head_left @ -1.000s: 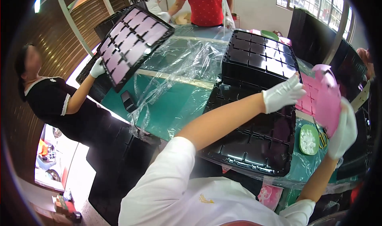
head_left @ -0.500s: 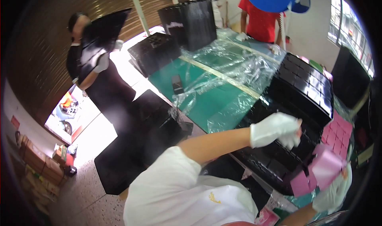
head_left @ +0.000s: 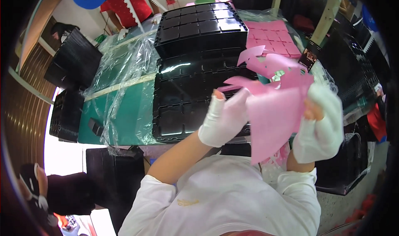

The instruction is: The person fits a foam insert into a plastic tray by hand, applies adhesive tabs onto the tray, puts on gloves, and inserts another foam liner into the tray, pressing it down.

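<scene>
My left hand (head_left: 226, 116), in a white glove with a bare thumb tip, is closed at the left edge of a pink plastic sheet (head_left: 272, 119). My right hand (head_left: 321, 126), also gloved with bare fingertips, grips the sheet's right side. The sheet hangs in front of me with cut-out, curling strips at its top, blurred by motion. Behind and below it lies a black moulded plastic panel (head_left: 178, 105) with rectangular sections. On that panel's far end rests a stack of black moulded panels (head_left: 199, 26). The fingers behind the sheet are hidden.
A flat pink panel piece (head_left: 272, 36) lies beyond the sheet. Clear plastic film (head_left: 129, 66) covers the green tabletop (head_left: 89, 115). Black panel stacks (head_left: 74, 59) stand at left. A person in red (head_left: 126, 7) is across the table, another person (head_left: 35, 182) at lower left.
My view has swung to the right. My left hand has moved from above the black panel to the pink sheet, which is now raised and spread between both hands.
</scene>
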Action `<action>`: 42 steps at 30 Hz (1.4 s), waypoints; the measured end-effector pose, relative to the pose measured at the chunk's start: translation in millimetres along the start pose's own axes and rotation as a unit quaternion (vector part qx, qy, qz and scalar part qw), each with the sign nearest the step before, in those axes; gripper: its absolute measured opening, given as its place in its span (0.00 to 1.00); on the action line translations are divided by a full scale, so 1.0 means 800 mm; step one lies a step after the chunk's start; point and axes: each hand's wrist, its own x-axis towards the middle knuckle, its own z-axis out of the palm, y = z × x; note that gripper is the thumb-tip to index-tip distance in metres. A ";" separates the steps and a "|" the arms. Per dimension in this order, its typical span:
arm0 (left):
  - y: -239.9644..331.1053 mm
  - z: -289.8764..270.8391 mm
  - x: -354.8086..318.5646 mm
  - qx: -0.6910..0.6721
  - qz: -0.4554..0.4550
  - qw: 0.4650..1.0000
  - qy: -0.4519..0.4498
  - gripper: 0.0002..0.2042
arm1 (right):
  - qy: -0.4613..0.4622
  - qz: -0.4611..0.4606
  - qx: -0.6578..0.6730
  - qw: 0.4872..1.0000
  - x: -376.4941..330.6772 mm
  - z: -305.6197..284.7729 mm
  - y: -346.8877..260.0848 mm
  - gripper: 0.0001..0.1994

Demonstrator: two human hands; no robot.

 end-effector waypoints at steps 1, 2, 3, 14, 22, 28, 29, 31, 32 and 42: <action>-0.003 -0.003 -0.001 -0.035 0.016 0.999 0.021 0.60 | -0.024 -0.011 0.025 0.999 -0.016 -0.003 -0.001 0.12; -0.001 -0.010 0.000 -0.057 0.033 0.997 0.031 0.61 | -0.050 -0.029 0.030 0.998 -0.033 -0.003 -0.005 0.12; -0.004 -0.019 -0.002 -0.136 0.054 0.989 -0.004 0.54 | -0.075 -0.046 0.034 0.996 -0.045 -0.007 -0.014 0.13; 0.033 -0.024 -0.011 -0.032 0.059 0.994 -0.081 0.54 | -0.146 -0.052 0.068 0.986 -0.129 0.039 -0.051 0.10; 0.035 -0.013 -0.030 0.041 0.062 0.993 0.093 0.55 | -0.148 -0.064 0.144 0.976 -0.118 0.027 -0.045 0.16; 0.044 -0.003 -0.044 0.035 0.072 0.994 0.073 0.57 | 0.237 0.417 0.079 0.874 -0.142 -0.018 0.025 0.15; 0.044 0.001 -0.043 0.038 0.077 0.994 0.070 0.57 | 0.233 0.440 0.046 0.866 -0.140 -0.016 0.027 0.12; 0.041 0.001 -0.041 0.009 0.073 0.994 0.076 0.57 | 0.140 0.377 0.030 0.915 -0.136 -0.014 -0.004 0.11; 0.043 0.001 -0.039 0.000 0.081 0.995 0.063 0.58 | 0.045 0.311 0.009 0.949 -0.126 -0.012 -0.023 0.11; 0.039 0.001 -0.052 -0.138 0.201 0.968 -0.057 0.53 | -0.104 -0.012 0.109 0.988 -0.035 0.073 -0.108 0.26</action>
